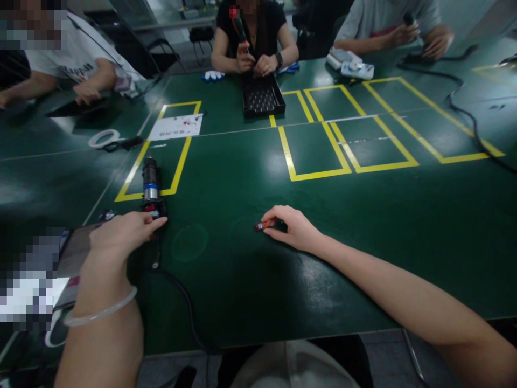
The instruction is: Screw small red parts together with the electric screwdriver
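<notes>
Gleaming green table, co-workers opposite

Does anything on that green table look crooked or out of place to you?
Mildly: the white printed paper sheet lies askew across both sides of the leftmost yellow tape rectangle, its edges unaligned. The black, silver and blue cylindrical tool by the left hand overlaps that rectangle's near edge. No spill shows.

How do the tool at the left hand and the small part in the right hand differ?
The tool is long; the part is tiny. The left hand is over the tool's near end, while the right hand pinches the part. Both show some red.
</notes>
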A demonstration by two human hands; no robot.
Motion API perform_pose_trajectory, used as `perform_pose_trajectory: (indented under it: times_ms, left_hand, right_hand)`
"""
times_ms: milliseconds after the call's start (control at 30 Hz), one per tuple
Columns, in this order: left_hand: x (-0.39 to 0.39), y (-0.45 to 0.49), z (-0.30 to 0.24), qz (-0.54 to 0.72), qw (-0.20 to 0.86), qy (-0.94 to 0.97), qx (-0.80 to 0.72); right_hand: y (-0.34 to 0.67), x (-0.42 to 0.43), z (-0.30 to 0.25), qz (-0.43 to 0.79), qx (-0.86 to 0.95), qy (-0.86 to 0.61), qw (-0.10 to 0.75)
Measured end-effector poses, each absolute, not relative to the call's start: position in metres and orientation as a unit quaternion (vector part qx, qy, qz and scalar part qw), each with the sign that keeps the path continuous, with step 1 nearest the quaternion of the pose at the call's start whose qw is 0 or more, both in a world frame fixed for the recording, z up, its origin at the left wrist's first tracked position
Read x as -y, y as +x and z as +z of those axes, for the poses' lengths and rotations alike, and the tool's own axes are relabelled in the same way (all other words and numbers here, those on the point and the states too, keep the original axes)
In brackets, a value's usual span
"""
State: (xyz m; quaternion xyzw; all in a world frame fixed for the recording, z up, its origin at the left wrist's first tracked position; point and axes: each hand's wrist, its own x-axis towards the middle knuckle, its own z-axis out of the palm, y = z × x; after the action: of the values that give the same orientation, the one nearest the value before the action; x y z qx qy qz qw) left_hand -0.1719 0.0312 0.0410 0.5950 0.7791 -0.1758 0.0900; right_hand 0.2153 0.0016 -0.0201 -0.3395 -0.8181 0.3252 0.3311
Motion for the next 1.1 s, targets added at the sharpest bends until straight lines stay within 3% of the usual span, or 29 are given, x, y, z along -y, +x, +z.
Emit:
perform_pose_trajectory:
  times_ms: [167,533,1100]
  left_hand:
    - [-0.027,-0.132,0.039,-0.23,0.039,0.607,-0.76]
    - [-0.002,-0.06,0.022,-0.116,-0.07,0.709,-0.692]
    - [0.044,0.007,0.004,0.008,0.015,0.872,-0.489]
  right_hand:
    - [0.215,-0.002,-0.021,0.333,0.814,-0.342,0.332]
    - [0.216,-0.005,-0.025,0.333,0.797,-0.344,0.367]
    - [0.216,-0.007,-0.028,0.298,0.803,-0.381,0.349]
